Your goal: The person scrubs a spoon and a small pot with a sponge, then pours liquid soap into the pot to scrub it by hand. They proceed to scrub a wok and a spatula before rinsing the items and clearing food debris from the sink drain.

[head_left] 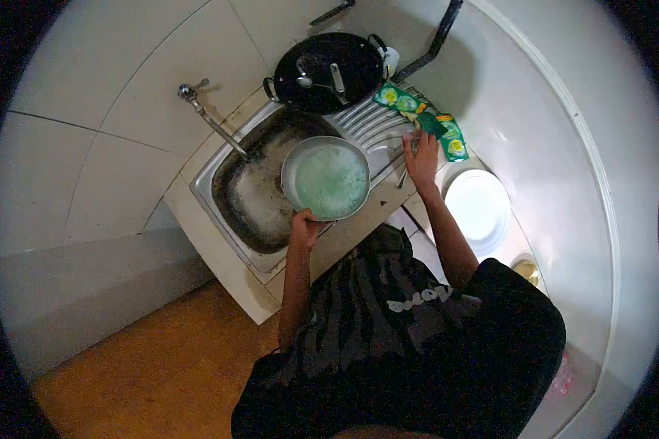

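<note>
My left hand [307, 228] grips the near rim of a round metal pan [328, 178], which holds greenish, foamy liquid and is over the right part of the sink [260, 197]. On the ribbed drainboard [377, 128], my right hand [422, 157] reaches to a dark green scouring pad [431, 125], its fingertips at the pad's lower edge. Those fingers are partly spread, and whether they pinch anything is too small to tell. Green and yellow packets [455, 139] lie beside the pad.
A black wok [329, 58] with spoons in it stands behind the drainboard. The faucet [212, 121] reaches over the sink from the left. White plates [478, 208] are stacked at the right, with a gold-coloured round item [526, 271] below them. A wall borders the right side.
</note>
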Demonstrator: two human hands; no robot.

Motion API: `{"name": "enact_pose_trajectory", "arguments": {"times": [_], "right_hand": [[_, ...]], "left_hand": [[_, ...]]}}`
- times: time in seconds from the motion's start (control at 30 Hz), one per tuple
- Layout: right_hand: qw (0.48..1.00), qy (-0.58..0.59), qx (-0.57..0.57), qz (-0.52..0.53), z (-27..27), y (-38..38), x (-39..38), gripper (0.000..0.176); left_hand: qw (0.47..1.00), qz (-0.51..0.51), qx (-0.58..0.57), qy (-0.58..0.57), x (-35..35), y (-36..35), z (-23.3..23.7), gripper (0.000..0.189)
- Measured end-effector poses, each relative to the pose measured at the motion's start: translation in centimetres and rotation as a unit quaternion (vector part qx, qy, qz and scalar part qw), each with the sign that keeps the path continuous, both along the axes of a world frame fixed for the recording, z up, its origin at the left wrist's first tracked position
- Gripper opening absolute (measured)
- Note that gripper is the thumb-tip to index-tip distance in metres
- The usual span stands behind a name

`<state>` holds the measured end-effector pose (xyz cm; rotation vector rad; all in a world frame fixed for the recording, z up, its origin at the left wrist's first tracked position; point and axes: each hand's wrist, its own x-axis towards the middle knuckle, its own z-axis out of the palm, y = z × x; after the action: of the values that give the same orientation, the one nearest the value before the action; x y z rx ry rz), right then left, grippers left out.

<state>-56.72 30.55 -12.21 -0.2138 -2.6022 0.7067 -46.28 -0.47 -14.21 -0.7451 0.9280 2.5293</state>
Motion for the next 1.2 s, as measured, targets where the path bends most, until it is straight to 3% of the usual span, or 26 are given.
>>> {"name": "enact_pose_trajectory", "arguments": {"times": [0.03,0.1,0.13,0.2,0.27,0.37,0.43,0.5,0.53,0.6,0.67,0.73,0.8,0.83,0.87,0.9,0.93,0.97,1.0,1.07,1.13,1.2], "right_hand": [[1.0,0.003,-0.001,0.0,-0.3,0.9,0.0,0.034],[0.967,-0.252,0.02,0.028,-2.2,2.2,1.1,0.031],[0.967,-0.252,0.019,0.028,-3.9,2.4,1.8,0.031],[0.99,-0.091,0.067,0.083,-6.8,2.1,2.4,0.03],[0.986,-0.119,0.067,0.1,-4.5,1.4,2.2,0.029],[0.976,-0.175,0.052,0.122,-5.7,2.0,0.4,0.027],[0.97,-0.203,0.036,0.128,-5.7,2.6,0.2,0.026],[0.966,-0.192,-0.109,0.133,-3.8,3.3,0.3,0.023],[0.965,-0.196,-0.109,0.133,-3.8,4.4,0.5,0.023],[0.979,-0.043,-0.162,0.111,-3.5,5.7,0.3,0.014],[0.979,-0.032,-0.177,0.098,-3.5,6.6,0.3,0.022],[0.98,0.033,-0.13,0.145,-3.9,6.6,-1.0,0.032],[0.927,-0.155,-0.324,0.105,-2.5,5.4,-2.7,0.031],[0.932,-0.175,-0.297,0.109,-5.4,4.8,-5.0,0.031],[0.902,-0.191,-0.368,0.118,-6.8,3.9,-6.2,0.033],[0.868,-0.206,-0.436,0.121,-8.1,3.0,-7.4,0.036],[0.773,-0.207,-0.586,0.124,-7.7,2.2,-7.9,0.041],[0.773,-0.204,-0.588,0.121,-7.3,1.4,-8.4,0.041],[0.82,-0.212,-0.499,0.183,-6.9,0.8,-8.6,0.044],[0.854,-0.22,-0.406,0.24,-6.0,1.0,-7.9,0.048],[0.911,-0.163,-0.281,0.255,-3.3,1.4,-6.4,0.052],[0.919,-0.18,-0.242,0.252,-0.7,3.8,-3.4,0.054]], "left_hand": [[1.0,0.002,-0.019,-0.012,-0.2,1.1,0.3,0.047],[0.999,0.004,-0.037,-0.028,0.1,2.5,0.4,0.047],[0.999,-0.006,-0.044,-0.015,0.3,2.9,-0.5,0.05],[0.998,-0.013,-0.055,0.003,0.4,3.8,-2.8,0.053],[0.999,-0.036,0.01,-0.03,0.9,4.4,-5.0,0.044],[0.998,-0.045,-0.035,-0.006,1.3,7.5,-0.3,0.05],[0.998,-0.04,-0.056,-0.01,1.9,8.1,-1.7,0.053],[0.996,-0.037,-0.077,-0.011,1.8,8.4,-4.1,0.056],[0.999,-0.04,-0.02,-0.024,2.1,9.0,-5.0,0.059],[0.997,-0.052,0.035,-0.04,2.3,9.7,-5.8,0.061],[0.997,-0.046,0.05,0.041,1.7,11.2,-3.2,0.066],[0.997,-0.072,0.034,0.003,1.4,11.3,-2.9,0.065],[0.995,-0.094,0.016,-0.034,1.2,12.0,-2.8,0.065],[0.997,-0.077,0.025,-0.001,1.0,12.5,-2.5,0.064],[0.997,-0.058,0.032,0.03,1.0,12.9,-2.2,0.063],[0.997,-0.063,0.031,0.028,1.2,13.0,-2.0,0.063],[0.997,-0.075,0.016,0.018,1.1,12.9,-1.8,0.062],[0.996,-0.088,0.002,0.009,0.9,12.8,-1.6,0.061],[0.996,-0.092,0.001,0.008,0.7,12.5,-2.0,0.061],[0.991,-0.126,0.031,0.001,0.7,11.8,-3.7,0.06],[0.993,-0.112,0.022,0.012,0.7,12.4,-2.8,0.06],[0.994,-0.105,0.015,0.026,0.6,13.1,-1.5,0.06]]}}
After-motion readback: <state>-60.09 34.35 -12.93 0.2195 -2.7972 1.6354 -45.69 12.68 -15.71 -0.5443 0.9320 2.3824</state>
